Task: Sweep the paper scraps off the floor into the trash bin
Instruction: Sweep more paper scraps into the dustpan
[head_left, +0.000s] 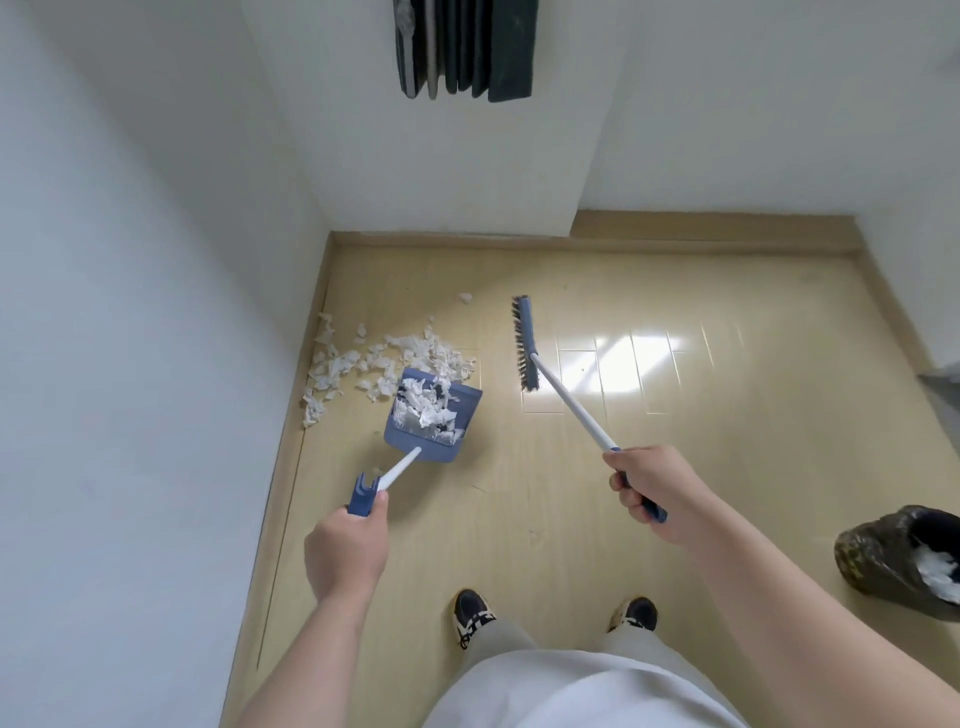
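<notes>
Two hands work: the left hand grips the dustpan handle, scraps inside; the right hand grips the broom; paper scraps lie by the wall, the trash bin at right

Pale wood-look floor, smooth and glossy, glare bouncing off the planks. The scraps are thin white paper, crumpled and ragged. Matt blue plastic on the dustpan; the broom shows a blue plastic head, stiff dark bristles, smooth white pole. The bin wears a dark, crinkled, shiny plastic liner. Flat matt white walls.
</notes>
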